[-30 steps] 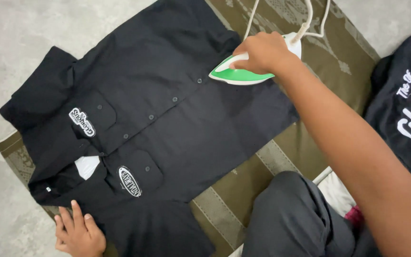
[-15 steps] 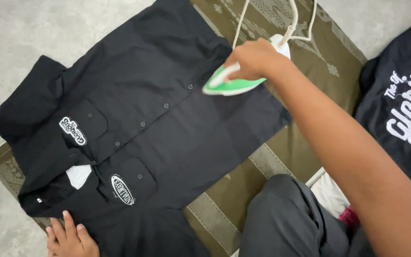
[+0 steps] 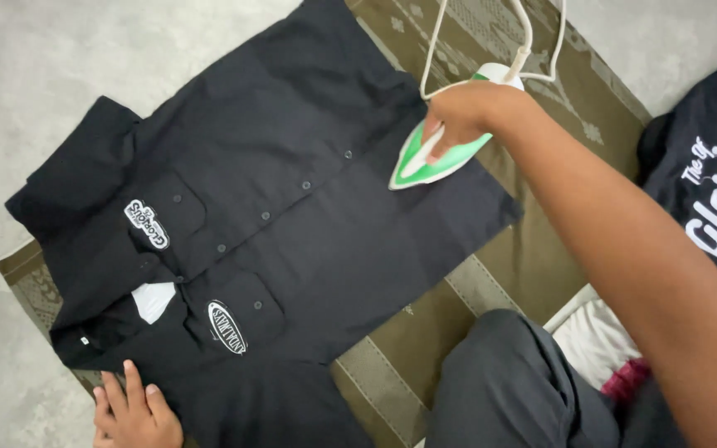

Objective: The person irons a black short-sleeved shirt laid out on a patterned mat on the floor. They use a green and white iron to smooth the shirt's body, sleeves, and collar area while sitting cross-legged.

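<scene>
A black button-up shirt point(image 3: 292, 216) lies flat on an olive patterned mat point(image 3: 425, 348), collar toward the lower left, with two white oval chest patches. My right hand point(image 3: 462, 116) grips the handle of a green and white iron point(image 3: 433, 158) resting on the shirt's lower front near the hem. Its white cord point(image 3: 441, 41) loops off the top edge. My left hand point(image 3: 134, 411) lies flat, fingers spread, on the shirt's shoulder by the collar at the bottom left.
Grey concrete floor point(image 3: 43, 66) surrounds the mat. A black printed T-shirt point(image 3: 707, 182) lies at the right edge. My knee in dark trousers point(image 3: 516, 390) fills the bottom middle, with white and red cloth point(image 3: 599, 348) beside it.
The iron has slid along the shirt's lower front, its tip now pointing toward the button line. My left hand stays pressed by the collar.
</scene>
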